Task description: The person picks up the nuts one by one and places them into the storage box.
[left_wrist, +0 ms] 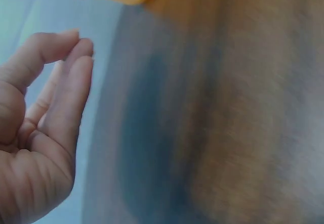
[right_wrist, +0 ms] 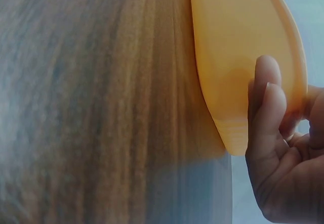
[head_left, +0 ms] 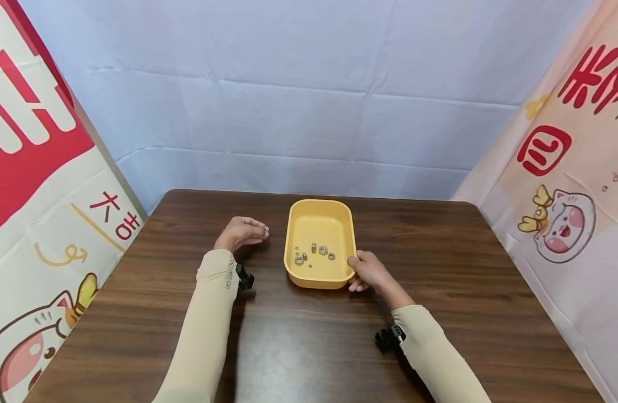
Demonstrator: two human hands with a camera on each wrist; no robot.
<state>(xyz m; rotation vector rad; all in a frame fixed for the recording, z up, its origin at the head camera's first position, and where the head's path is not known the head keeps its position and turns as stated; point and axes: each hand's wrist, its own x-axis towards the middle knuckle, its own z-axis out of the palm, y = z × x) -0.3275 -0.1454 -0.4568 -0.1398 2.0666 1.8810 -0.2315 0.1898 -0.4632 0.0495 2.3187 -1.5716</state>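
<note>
A yellow tray (head_left: 320, 206) sits in the middle of the table, with several metal hex nuts of different sizes inside, among them a larger nut (head_left: 323, 250) and a tall one (head_left: 314, 247). My left hand (head_left: 245, 230) is left of the tray, pinching a small metal nut (head_left: 266, 228) between thumb and fingertips. In the left wrist view the left hand (left_wrist: 48, 97) shows its fingertips together, and the nut is hidden. My right hand (head_left: 370, 270) grips the tray's near right corner. In the right wrist view its thumb is over the rim and fingers lie along the outer wall (right_wrist: 228, 57).
The tray stands on a dark brown wooden table (head_left: 298, 347). A pale cloth (head_left: 288, 123) hangs behind it, and printed banners (head_left: 565, 168) hang at both sides. Each wrist wears a small black camera (head_left: 245, 277).
</note>
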